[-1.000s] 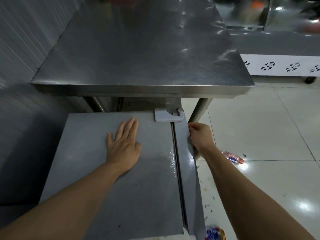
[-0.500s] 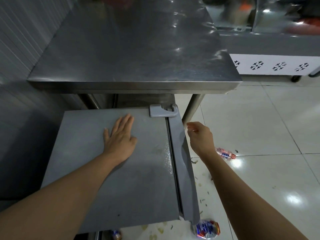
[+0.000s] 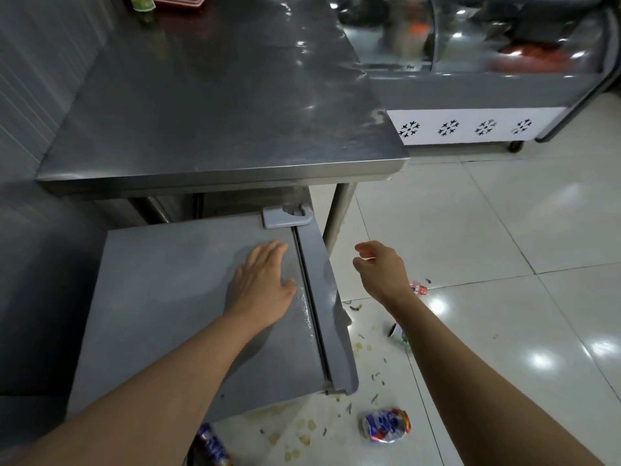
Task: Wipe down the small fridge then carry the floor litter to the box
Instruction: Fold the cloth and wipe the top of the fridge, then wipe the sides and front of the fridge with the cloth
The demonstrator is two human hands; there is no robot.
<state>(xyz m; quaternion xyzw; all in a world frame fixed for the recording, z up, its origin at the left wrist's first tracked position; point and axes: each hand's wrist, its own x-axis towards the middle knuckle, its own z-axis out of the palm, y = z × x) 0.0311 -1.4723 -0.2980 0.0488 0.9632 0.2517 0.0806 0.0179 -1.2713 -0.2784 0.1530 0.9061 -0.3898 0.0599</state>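
Peeking behind right forearm (image 3: pixel 470 364), half-hidden cup (image 3: pixel 398 332)

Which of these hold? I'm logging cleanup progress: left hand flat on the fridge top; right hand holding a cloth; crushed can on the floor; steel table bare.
1. The left hand lies flat on the small fridge top. True.
2. The right hand holds a cloth. False: it holds nothing, over the floor.
3. A crushed can lies on the floor. True.
4. The steel table is bare. False: items stand at its far edge.
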